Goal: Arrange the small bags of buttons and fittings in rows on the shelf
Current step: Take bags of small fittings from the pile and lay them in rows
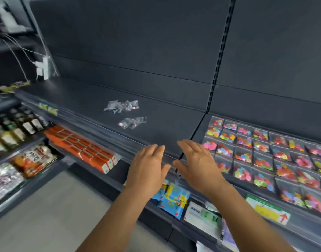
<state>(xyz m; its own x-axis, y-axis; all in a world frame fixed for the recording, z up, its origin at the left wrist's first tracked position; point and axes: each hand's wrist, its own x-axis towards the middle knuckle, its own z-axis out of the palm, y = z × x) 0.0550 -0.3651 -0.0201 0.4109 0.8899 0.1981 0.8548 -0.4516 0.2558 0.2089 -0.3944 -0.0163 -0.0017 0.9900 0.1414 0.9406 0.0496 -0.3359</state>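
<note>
Here the person's two bare hands hang side by side over the near lip of a dark, matte metal shelf (105,99). The left hand (147,163) and the right hand (196,160) both show their backs, fingers loosely spread and only gently bent, and neither has hold of anything.

Farther back on that shelf, left of the hands, lie two loose heaps of small clear plastic bags. The far heap (122,106) is crinkled and glossy, with tiny dark and reddish fittings inside; the nearer heap (132,122) holds small pink bits. They sit near each other without touching, and well apart from both hands.

To the right, past the slotted upright (220,57), the neighbouring shelf section carries flat, square, transparent button bags (261,157) laid in neat rows, each packed with round buttons in bright mixed colours.

On the tier below, to the left, stand orange rectangular boxes (87,148) packed tight. Just under the hands lies a blue and yellow packet (174,199). Glossy printed food pouches (35,159) and dark bottles (19,127) fill the far-left racks, blurred.
</note>
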